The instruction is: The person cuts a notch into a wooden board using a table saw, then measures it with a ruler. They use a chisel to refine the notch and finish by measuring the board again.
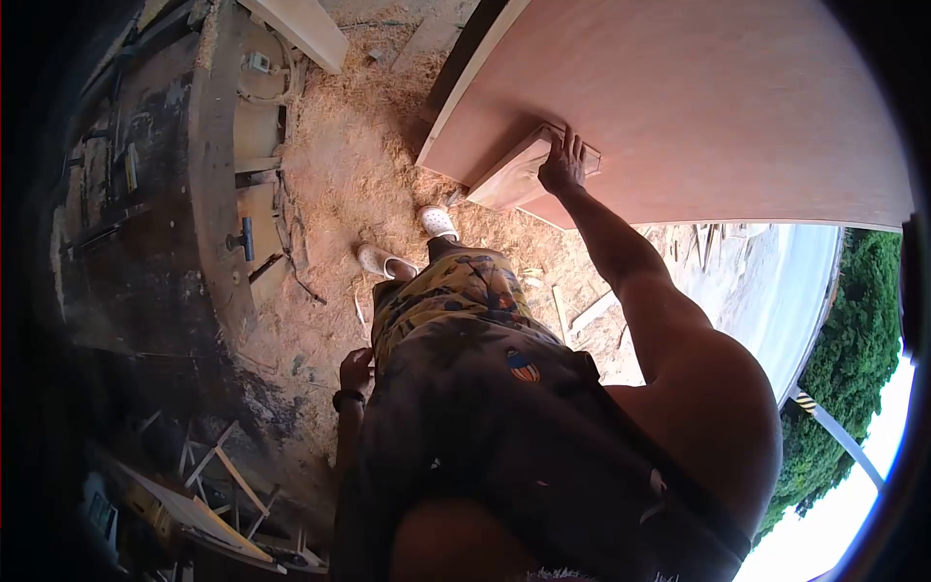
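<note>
Right grip (563,163) clasped over the upper edge of a pale wooden piece (511,177), the piece directly under the hand and against a broad reddish panel (718,107), left grip (357,370) beside patterned shorts (456,291), open or closed unclear

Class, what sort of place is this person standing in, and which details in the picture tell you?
Probably a carpentry workshop, at least partly open to the outdoors: wood shavings lie scattered about, a large wooden panel is beside the person, and green foliage shows beyond.
</note>
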A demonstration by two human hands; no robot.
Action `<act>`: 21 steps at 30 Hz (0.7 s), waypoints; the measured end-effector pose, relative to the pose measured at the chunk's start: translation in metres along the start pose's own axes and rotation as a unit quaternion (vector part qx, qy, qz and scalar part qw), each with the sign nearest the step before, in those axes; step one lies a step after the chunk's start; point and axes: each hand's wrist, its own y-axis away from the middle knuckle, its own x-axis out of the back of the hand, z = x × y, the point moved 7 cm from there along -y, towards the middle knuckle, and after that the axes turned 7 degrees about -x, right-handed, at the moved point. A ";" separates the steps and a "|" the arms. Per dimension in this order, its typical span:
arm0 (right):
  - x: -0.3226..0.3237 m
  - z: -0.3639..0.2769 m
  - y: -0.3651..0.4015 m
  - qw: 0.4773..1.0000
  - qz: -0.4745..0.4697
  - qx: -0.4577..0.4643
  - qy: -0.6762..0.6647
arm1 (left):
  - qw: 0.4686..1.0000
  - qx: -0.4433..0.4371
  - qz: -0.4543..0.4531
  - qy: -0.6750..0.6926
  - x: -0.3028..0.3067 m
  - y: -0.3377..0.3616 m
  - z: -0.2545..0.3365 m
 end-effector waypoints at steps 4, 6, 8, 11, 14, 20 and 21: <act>-0.010 0.015 0.019 0.997 -0.058 0.052 -0.017 | 0.998 -0.012 0.050 0.030 -0.029 -0.012 0.023; 0.019 -0.001 0.034 0.990 -0.057 0.120 -0.051 | 0.995 -0.015 0.077 0.057 -0.038 0.004 0.054; 0.012 0.003 0.041 0.985 -0.095 0.130 -0.055 | 0.993 -0.058 0.100 0.039 -0.042 0.018 0.066; 0.020 -0.018 0.071 0.971 -0.207 0.122 0.011 | 0.990 -0.047 0.136 0.007 -0.047 0.035 0.050; -0.076 0.003 0.102 0.944 -0.315 0.083 0.046 | 0.984 -0.046 0.172 -0.028 -0.057 0.054 0.034; -0.076 -0.064 0.105 0.928 -0.292 0.220 0.067 | 0.968 -0.063 0.236 -0.059 -0.069 0.069 0.029; -0.081 -0.071 0.102 0.921 -0.296 0.237 0.085 | 0.967 -0.066 0.242 -0.051 -0.067 0.068 0.038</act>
